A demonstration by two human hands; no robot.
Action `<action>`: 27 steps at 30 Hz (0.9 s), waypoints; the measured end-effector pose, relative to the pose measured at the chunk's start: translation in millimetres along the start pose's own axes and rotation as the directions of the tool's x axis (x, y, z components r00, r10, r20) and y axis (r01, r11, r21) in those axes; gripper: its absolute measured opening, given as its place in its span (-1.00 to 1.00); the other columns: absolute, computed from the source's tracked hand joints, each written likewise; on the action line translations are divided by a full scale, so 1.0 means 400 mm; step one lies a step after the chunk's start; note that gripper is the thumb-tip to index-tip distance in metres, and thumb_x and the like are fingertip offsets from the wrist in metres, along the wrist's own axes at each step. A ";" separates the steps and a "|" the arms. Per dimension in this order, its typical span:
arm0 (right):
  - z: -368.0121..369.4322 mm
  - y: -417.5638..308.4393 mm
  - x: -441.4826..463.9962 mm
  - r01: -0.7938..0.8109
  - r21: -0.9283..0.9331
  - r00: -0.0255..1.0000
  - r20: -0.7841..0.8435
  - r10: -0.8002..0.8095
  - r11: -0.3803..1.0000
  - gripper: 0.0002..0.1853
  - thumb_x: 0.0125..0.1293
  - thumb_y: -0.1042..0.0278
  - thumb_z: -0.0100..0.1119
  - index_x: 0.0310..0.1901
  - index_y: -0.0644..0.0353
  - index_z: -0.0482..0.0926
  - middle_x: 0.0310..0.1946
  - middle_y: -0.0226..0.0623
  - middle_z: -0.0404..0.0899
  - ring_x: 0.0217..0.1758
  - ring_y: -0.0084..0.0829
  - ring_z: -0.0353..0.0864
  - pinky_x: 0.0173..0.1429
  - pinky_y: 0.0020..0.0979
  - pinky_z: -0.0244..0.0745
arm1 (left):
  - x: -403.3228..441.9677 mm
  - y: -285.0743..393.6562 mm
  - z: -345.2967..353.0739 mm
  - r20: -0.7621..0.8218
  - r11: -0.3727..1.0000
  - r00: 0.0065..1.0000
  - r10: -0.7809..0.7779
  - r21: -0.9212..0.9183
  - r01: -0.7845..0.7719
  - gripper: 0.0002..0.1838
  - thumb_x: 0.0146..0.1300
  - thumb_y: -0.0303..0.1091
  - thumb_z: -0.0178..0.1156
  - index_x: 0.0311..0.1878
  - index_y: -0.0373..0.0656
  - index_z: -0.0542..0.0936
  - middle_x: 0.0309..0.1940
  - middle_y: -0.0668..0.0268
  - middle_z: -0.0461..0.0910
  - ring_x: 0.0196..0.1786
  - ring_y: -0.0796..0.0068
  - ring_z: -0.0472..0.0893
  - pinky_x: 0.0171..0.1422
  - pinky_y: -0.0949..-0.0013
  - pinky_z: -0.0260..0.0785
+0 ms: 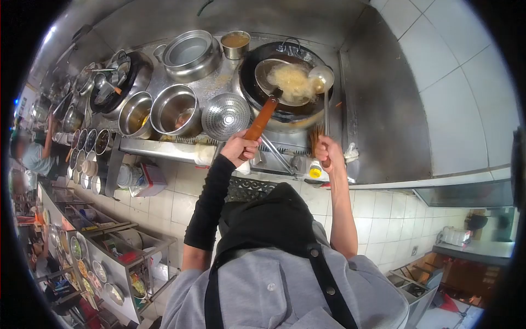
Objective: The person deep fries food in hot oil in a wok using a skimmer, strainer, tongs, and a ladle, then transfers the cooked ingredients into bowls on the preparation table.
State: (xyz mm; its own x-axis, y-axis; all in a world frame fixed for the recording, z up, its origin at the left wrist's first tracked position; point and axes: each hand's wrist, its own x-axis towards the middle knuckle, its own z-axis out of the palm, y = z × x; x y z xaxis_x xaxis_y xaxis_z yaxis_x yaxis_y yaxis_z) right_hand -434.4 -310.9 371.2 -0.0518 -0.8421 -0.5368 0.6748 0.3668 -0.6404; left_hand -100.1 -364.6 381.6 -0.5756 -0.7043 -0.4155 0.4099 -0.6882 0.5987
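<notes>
My left hand (239,148) is closed round the wooden handle of a round strainer (265,70), which sits over a large black wok (252,57). Pale yellow food (293,81) lies in the strainer, with bubbling around it. The fingers of my right hand (331,154) wrap the handle of a metal ladle (324,77). Its bowl is at the right side of the food, inside the wok's rim; whether it touches the food I cannot tell. Just left of my right hand stands a bamboo brush (316,140).
A perforated metal colander (225,116) and two steel pots (175,112) stand left of the wok. Behind are a large lidded pot (189,55) and a small liquid-filled container (236,45). Another wok (137,77) is farther left. A person (38,156) is at the far left.
</notes>
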 end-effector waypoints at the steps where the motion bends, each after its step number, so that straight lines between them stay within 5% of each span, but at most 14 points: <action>1: -0.003 -0.002 -0.008 -0.031 0.074 0.999 0.041 0.028 0.997 -0.83 0.44 0.41 0.11 -0.35 0.10 0.39 -0.65 -0.50 0.30 -0.76 -0.67 0.18 -0.76 -0.55 0.09 | -0.005 0.002 0.000 0.007 1.000 1.000 -0.004 -0.008 0.004 -0.52 0.26 -0.75 0.08 0.26 -0.32 0.37 -0.13 0.26 0.53 -0.48 0.73 0.30 -0.53 0.60 0.09; 7: -0.035 -0.041 -0.092 -0.174 0.324 0.975 0.188 0.118 0.930 -0.80 0.47 0.41 0.10 -0.36 0.12 0.38 -0.66 -0.50 0.28 -0.78 -0.69 0.18 -0.82 -0.60 0.08 | -0.012 0.007 -0.007 0.038 1.000 0.999 -0.014 0.012 0.013 -0.50 0.29 -0.74 0.07 0.30 -0.29 0.35 -0.12 0.29 0.51 -0.48 0.74 0.27 -0.53 0.62 0.07; 16: -0.057 -0.080 -0.251 -0.082 -0.162 0.997 -0.024 0.079 0.983 -0.77 0.45 0.36 0.18 -0.35 0.11 0.35 -0.66 -0.50 0.26 -0.78 -0.71 0.14 -0.80 -0.57 0.04 | -0.005 0.019 -0.026 0.035 0.999 0.999 -0.037 0.008 0.037 -0.54 0.32 -0.73 0.10 0.27 -0.30 0.37 -0.11 0.29 0.51 -0.50 0.76 0.25 -0.53 0.63 0.06; 20: -0.051 -0.087 -0.284 -0.019 -0.710 0.978 -0.159 -0.134 0.704 -0.80 0.45 0.36 0.17 -0.30 0.24 0.41 -0.65 -0.42 0.35 -0.79 -0.60 0.26 -0.76 -0.43 0.16 | -0.005 0.031 -0.032 0.034 0.998 0.999 -0.030 0.060 0.028 -0.59 0.29 -0.74 0.09 0.19 -0.29 0.40 -0.15 0.24 0.52 -0.49 0.71 0.32 -0.52 0.59 0.11; 23: -0.042 -0.089 -0.279 0.003 -0.810 0.967 -0.146 -0.208 0.587 -0.80 0.44 0.37 0.15 -0.32 0.25 0.41 -0.65 -0.43 0.35 -0.79 -0.59 0.27 -0.75 -0.40 0.19 | -0.005 0.032 -0.017 0.026 0.996 0.999 -0.024 0.081 0.022 -0.58 0.28 -0.74 0.08 0.19 -0.28 0.40 -0.15 0.24 0.52 -0.49 0.71 0.32 -0.52 0.59 0.11; 27: -0.036 -0.063 -0.243 0.028 -0.798 0.967 -0.132 -0.219 0.602 -0.80 0.42 0.38 0.14 -0.34 0.25 0.41 -0.68 -0.42 0.35 -0.79 -0.57 0.29 -0.75 -0.37 0.23 | 0.016 0.012 -0.019 0.022 0.997 1.000 -0.004 0.081 0.003 -0.57 0.29 -0.74 0.08 0.22 -0.28 0.39 -0.13 0.28 0.52 -0.49 0.73 0.29 -0.54 0.63 0.07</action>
State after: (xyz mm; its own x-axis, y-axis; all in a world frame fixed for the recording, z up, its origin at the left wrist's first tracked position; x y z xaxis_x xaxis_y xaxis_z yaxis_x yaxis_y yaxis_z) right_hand -457.2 -232.6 431.6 -0.2946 -0.8425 -0.4510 -0.1830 0.5130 -0.8387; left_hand -96.5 -373.8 376.5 -0.5926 -0.6974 -0.4031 0.3497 -0.6736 0.6512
